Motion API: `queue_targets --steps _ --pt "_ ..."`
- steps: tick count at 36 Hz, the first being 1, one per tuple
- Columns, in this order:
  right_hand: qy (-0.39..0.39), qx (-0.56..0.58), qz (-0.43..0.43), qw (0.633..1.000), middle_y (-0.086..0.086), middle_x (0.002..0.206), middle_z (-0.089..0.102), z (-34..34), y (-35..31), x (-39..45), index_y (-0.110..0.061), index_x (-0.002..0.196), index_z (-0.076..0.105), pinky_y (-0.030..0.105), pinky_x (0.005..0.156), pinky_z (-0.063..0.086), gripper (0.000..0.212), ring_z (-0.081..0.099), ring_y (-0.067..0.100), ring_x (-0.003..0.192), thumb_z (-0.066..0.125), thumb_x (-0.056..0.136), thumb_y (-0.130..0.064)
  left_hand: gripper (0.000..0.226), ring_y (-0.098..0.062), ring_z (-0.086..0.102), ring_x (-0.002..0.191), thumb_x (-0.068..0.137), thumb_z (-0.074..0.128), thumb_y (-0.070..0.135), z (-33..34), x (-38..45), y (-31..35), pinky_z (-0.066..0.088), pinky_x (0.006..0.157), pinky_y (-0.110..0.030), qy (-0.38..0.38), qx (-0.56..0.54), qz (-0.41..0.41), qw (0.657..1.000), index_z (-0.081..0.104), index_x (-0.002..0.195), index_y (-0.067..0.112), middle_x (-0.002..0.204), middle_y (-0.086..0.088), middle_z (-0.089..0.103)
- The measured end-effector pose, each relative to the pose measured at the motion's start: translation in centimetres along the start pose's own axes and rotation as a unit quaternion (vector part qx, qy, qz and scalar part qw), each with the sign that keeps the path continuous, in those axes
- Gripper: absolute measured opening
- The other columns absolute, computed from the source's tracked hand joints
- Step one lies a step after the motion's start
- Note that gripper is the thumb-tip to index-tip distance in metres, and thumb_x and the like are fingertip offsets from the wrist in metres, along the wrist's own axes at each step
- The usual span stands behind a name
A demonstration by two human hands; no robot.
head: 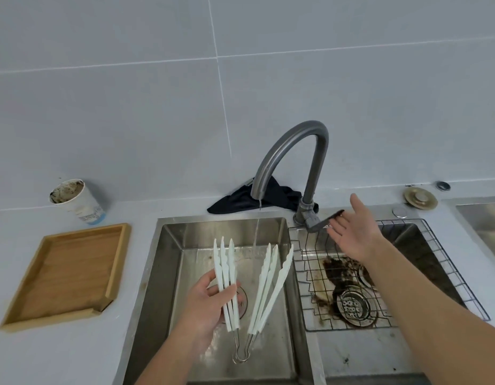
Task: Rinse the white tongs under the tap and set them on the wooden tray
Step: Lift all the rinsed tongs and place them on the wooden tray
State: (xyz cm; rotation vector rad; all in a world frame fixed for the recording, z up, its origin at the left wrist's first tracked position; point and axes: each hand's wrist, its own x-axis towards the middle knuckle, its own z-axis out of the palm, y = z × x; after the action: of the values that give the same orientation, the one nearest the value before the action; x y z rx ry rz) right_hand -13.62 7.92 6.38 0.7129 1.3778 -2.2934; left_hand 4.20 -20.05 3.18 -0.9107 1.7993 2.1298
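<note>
Around the sink [168, 273] the pale bench [60, 357] spreads out beneath a wall of grey tiles. The sink's left basin lies under the tap [285, 151], whose thin stream of water [256, 232] falls into it. Right of that basin a wire rack [449, 276] sits over a stained second basin with its drain strainer [352, 302]. Left of the sink the wooden tray [66, 273] rests on the bench, and behind it stands a dirty paper cup [77, 200]. A dark cloth [240, 200] is bunched behind the tap's spout. Over the left basin my left hand [210, 304] grips one arm of the white tongs [249, 287], which are spread wide, their tips just beside the stream. My right hand [352, 232] is flat with fingers straight, at the tap's lever [321, 222].
</note>
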Motion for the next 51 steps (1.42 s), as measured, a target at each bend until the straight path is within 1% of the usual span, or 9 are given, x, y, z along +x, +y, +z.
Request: queue_targets --steps 10,17,21,24,27,33,36,45,51 --pt "-0.037 -0.044 0.022 0.998 0.008 0.167 0.025 -2.5 -0.3 0.8 -0.011 0.160 0.024 0.044 0.125 0.019 0.074 0.021 0.027 0.154 0.037 0.103 -0.057 0.041 -0.025 0.075 0.082 0.093 0.069 0.002 0.5 -1.0 0.2 0.059 0.063 -0.037 0.029 -0.011 0.005 0.999 0.062 0.129 0.020 0.099 -0.009 0.080" --pt "-0.010 -0.053 0.017 0.998 0.012 0.168 0.020 -3.7 2.0 0.8 -0.013 0.161 0.014 0.046 0.123 0.026 0.075 0.026 0.030 0.152 0.041 0.103 -0.052 0.040 -0.025 0.077 0.083 0.094 0.068 0.002 0.8 -1.4 -0.2 0.059 0.063 -0.036 0.048 -0.020 0.003 0.999 0.063 0.129 0.020 0.098 -0.009 0.080" --pt "0.038 -0.116 0.007 0.993 0.018 0.156 0.043 -3.5 4.0 0.4 -0.006 0.154 0.034 0.047 0.116 0.039 0.060 0.046 0.034 0.140 0.047 0.105 -0.038 0.038 -0.024 0.077 0.080 0.094 0.069 0.003 1.1 -1.4 -0.4 0.059 0.063 -0.037 0.056 -0.027 0.003 0.998 0.064 0.127 0.021 0.099 -0.007 0.080" --pt "0.060 -0.178 -0.010 0.982 0.010 0.125 0.066 -2.9 5.7 -1.1 -0.008 0.142 0.051 0.043 0.102 0.051 0.044 0.064 0.026 0.115 0.052 0.103 -0.028 0.038 -0.025 0.077 0.081 0.093 0.070 0.005 1.4 -1.4 -0.4 0.060 0.062 -0.037 0.058 -0.034 0.007 0.998 0.065 0.126 0.021 0.101 -0.007 0.080" --pt "0.029 -0.203 -0.002 0.979 0.005 0.112 0.071 -1.9 7.0 -3.1 -0.013 0.131 0.058 0.033 0.086 0.055 0.033 0.068 0.018 0.103 0.056 0.102 -0.027 0.037 -0.024 0.077 0.078 0.092 0.070 0.003 1.6 -1.4 -0.3 0.061 0.062 -0.040 0.056 -0.042 0.013 0.997 0.065 0.125 0.020 0.100 -0.008 0.080" --pt "-0.081 -0.225 0.021 0.971 0.007 0.110 0.076 1.7 8.7 -7.1 -0.016 0.116 0.066 0.038 0.088 0.060 0.027 0.075 0.022 0.098 0.059 0.100 -0.036 0.037 -0.022 0.075 0.076 0.092 0.069 0.002 2.1 -1.3 0.4 0.060 0.058 -0.037 0.052 -0.060 0.027 0.997 0.064 0.125 0.018 0.100 -0.006 0.081" --pt "-0.131 -0.228 0.036 0.964 0.007 0.111 0.077 3.2 9.2 -8.2 -0.016 0.123 0.066 0.041 0.091 0.060 0.034 0.075 0.024 0.100 0.061 0.099 -0.039 0.035 -0.021 0.075 0.074 0.089 0.073 0.004 2.0 -1.2 0.8 0.060 0.059 -0.036 0.052 -0.069 0.035 0.996 0.067 0.121 0.020 0.096 -0.008 0.080" --pt "-0.167 -0.224 0.050 0.959 0.010 0.106 0.079 5.6 11.2 -8.8 -0.035 0.134 0.049 0.050 0.091 0.060 0.053 0.077 0.030 0.095 0.073 0.092 -0.013 0.039 -0.027 0.078 0.085 0.089 0.074 0.007 0.5 -0.8 1.2 0.060 0.067 -0.040 0.038 -0.088 0.044 0.994 0.066 0.124 0.023 0.100 -0.008 0.080" --pt "-0.131 -0.206 0.041 0.969 0.011 0.106 0.078 7.1 12.9 -8.9 -0.028 0.124 0.061 0.041 0.075 0.064 0.038 0.077 0.029 0.092 0.070 0.092 -0.008 0.038 -0.025 0.078 0.084 0.091 0.072 0.006 -1.0 -0.4 1.7 0.060 0.065 -0.039 0.023 -0.086 0.039 0.995 0.064 0.124 0.023 0.099 -0.005 0.081"
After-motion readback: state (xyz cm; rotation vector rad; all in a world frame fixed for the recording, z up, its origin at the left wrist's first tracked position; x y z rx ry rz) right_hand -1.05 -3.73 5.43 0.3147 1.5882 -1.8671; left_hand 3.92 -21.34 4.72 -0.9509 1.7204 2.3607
